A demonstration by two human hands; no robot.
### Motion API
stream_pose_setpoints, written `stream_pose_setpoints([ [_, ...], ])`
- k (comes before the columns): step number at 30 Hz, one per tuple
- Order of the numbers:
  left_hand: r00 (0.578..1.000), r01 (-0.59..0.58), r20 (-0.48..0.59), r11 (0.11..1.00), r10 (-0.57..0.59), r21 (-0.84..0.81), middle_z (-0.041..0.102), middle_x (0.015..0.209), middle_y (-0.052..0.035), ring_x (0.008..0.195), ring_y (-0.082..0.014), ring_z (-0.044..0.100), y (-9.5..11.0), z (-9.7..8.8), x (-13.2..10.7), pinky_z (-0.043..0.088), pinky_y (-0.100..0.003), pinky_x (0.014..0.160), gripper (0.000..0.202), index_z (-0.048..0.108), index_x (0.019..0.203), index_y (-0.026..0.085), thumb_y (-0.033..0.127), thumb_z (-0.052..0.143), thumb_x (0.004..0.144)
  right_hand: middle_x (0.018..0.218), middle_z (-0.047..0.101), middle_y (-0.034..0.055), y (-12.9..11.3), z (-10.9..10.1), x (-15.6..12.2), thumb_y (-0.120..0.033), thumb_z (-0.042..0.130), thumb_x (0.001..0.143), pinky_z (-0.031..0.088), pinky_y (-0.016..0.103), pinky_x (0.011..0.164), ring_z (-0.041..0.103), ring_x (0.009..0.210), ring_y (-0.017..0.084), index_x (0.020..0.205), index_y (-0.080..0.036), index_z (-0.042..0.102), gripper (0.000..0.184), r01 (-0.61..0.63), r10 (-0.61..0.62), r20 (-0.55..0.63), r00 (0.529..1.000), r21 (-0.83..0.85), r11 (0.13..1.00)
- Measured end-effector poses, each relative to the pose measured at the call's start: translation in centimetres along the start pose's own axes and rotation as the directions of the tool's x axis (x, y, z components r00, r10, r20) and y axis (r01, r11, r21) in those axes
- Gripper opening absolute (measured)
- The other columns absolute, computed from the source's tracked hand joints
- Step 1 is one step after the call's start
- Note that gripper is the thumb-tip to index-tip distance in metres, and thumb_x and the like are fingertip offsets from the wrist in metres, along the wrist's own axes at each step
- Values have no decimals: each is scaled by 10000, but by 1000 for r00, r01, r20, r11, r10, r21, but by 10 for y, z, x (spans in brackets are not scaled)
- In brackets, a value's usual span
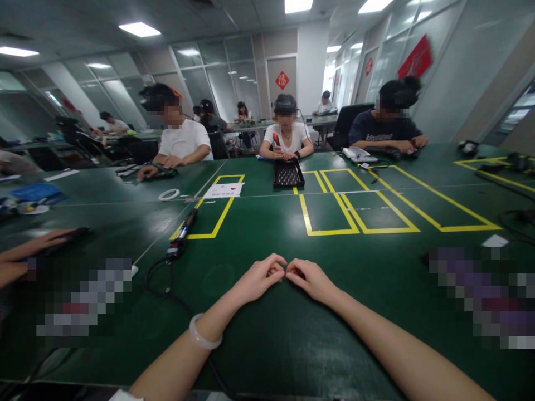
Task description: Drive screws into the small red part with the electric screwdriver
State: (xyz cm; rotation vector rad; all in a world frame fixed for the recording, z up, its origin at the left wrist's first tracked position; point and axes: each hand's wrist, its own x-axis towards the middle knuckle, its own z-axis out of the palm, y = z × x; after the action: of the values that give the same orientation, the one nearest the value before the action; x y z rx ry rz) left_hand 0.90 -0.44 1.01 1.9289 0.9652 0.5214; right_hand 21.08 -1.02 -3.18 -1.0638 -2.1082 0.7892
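Green flat desk [251, 340], right of the black corded electric screwdriver [184, 229]: left hand [259, 278] and right hand [312, 279] pinch fingertips together, seemingly fine fingertip work; whether they hold anything, I cannot tell.

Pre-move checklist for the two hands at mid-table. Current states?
1. Left hand and right hand both in view: ok.
2. Fingers of both hands meet at the tips: ok.
3. Anything pinched between them: cannot tell, too small.
4. Screwdriver lying flat on the table, untouched: ok.
5. Cable clear of the left forearm: not ok, it loops close by and may snag.
6. Black tray within easy reach: probably not ok, it sits far across.
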Motion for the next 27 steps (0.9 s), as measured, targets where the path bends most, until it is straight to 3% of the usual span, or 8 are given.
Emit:
stream_pose_setpoints([
  [7,997,-39,-49,965,54,260,655,975,-19,866,-153,614,3,3,0,459,-274,800,185,545,1030,222,339,497,895,704,589,-15,5,1,1,-330,510,931,382,215,587,526,628,120,875,-173,572,179,-72,71,11,997,174,982],
  [11,997,-31,-57,956,50,291,671,951,-15,879,-158,630,-1,5,-1,456,-265,792,189,558,1015,223,355,470,911,774,604,-16,3,2,0,-305,586,884,423,223,633,556,676,121,1003,-185,533,178,-43,40,18,999,277,960],
  [14,998,-46,-37,954,59,296,677,952,-11,889,-156,635,2,3,0,456,-259,791,212,565,1018,225,378,460,916,789,609,-6,1,1,1,-282,589,878,437,233,662,561,704,124,937,-180,549,125,-30,29,7,1000,273,961],
  [17,994,-14,-95,935,51,354,671,988,-16,922,-165,629,-1,-14,2,458,-271,812,270,563,1041,233,430,418,928,800,617,2,3,1,1,-269,569,891,443,234,664,565,714,125,937,-176,559,105,-40,41,0,999,272,961],
  [19,975,67,-220,895,36,442,650,1068,-37,988,-184,610,-13,-39,1,453,-297,860,317,549,1098,233,447,386,933,808,623,8,5,1,1,-265,566,893,445,232,659,568,714,125,944,-176,561,103,-55,55,10,998,270,961],
  [22,872,324,-490,735,13,596,574,1218,-102,1109,-245,549,-45,-90,-10,424,-365,939,396,515,1199,191,439,390,918,810,623,8,6,1,1,-252,580,880,449,231,655,569,711,124,947,-177,564,102,-57,54,16,998,276,959],
  [24,734,562,-679,567,-6,602,529,1266,-148,1149,-301,513,-69,-123,-26,409,-416,954,447,489,1249,155,418,403,899,804,622,4,5,1,1,-238,594,865,452,232,654,568,704,122,946,-178,569,104,-52,49,18,999,282,958],
  [27,524,796,-851,379,-42,472,481,1319,-197,1171,-380,476,-100,-161,-54,419,-481,926,542,432,1316,118,441,401,881,801,630,3,2,2,2,-218,608,845,457,237,653,577,703,124,936,-176,582,103,-64,59,26,998,277,959],
])
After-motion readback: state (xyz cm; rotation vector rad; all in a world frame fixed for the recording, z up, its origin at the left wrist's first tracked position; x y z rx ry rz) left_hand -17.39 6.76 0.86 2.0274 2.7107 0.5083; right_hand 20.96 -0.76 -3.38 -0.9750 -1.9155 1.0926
